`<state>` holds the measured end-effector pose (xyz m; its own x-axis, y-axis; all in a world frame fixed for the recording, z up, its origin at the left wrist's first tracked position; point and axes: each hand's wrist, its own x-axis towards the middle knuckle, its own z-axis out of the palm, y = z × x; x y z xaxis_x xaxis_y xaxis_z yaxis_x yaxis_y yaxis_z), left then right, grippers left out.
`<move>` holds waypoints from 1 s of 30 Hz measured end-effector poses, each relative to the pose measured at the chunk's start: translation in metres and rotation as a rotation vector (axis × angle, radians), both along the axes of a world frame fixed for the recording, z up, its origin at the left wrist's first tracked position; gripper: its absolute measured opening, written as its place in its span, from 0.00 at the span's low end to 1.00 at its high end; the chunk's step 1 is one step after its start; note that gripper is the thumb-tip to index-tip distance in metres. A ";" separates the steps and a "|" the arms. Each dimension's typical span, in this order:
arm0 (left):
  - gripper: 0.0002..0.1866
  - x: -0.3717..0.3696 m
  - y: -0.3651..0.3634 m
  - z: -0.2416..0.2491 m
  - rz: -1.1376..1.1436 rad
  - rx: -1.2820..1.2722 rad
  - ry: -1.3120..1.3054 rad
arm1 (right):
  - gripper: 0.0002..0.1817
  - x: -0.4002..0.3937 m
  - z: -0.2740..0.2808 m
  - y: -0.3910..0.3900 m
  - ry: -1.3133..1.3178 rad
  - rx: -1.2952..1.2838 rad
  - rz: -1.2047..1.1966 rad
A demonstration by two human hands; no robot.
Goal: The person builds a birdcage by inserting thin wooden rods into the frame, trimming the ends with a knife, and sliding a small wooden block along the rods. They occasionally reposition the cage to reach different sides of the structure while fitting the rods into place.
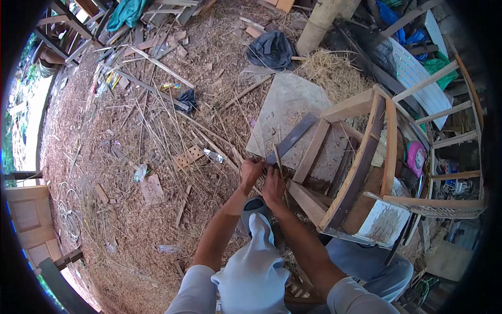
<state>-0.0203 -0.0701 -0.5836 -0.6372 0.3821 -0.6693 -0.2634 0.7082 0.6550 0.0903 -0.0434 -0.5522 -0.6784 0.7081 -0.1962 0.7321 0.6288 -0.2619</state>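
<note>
While both my hands are bunched at the front corner of the wooden chair frame (361, 157), here's the state. Left hand (251, 171) is clenched around a thin cane strip (277, 157) that sticks up past my knuckles. Right hand (273, 189) is closed just beside it, touching the left; I think it's pinching the same strip lower down, but the fingers are turned away from the camera, so can't confirm. The frame lies tipped on its side on the floor (120, 172), legs pointing away from me, next to a flat grey slab (287, 104). A dark slat (293, 137) leans across the frame just beyond my hands.

Risks as I see them:
- Strip looks thin and dry; a sharp bend at the rail edge could crack or split it.
- Hands are crowded together, so if the grip slips the strip could whip back or lose tension.
- Loose cane lengths and shavings litter the floor all around (easy to snag the strip's free end or pick up the wrong piece).
- Frame isn't clamped, only resting against my leg; a hard pull could shift it.
</note>
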 end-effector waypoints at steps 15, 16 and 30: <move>0.15 0.007 -0.026 0.024 0.267 0.504 -0.206 | 0.14 0.006 0.011 -0.007 0.291 0.014 -0.071; 0.15 0.005 -0.026 0.029 0.264 0.510 -0.204 | 0.14 0.008 0.010 -0.007 0.294 0.020 -0.071; 0.14 -0.050 -0.040 0.129 -0.150 0.651 -0.016 | 0.06 -0.018 0.105 -0.021 0.722 -0.205 -0.135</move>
<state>-0.0704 -0.1105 -0.4543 -0.5377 0.7951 -0.2806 -0.2060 0.1988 0.9581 0.0718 -0.0646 -0.4476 -0.5985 0.7911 0.1265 0.4020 0.4332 -0.8067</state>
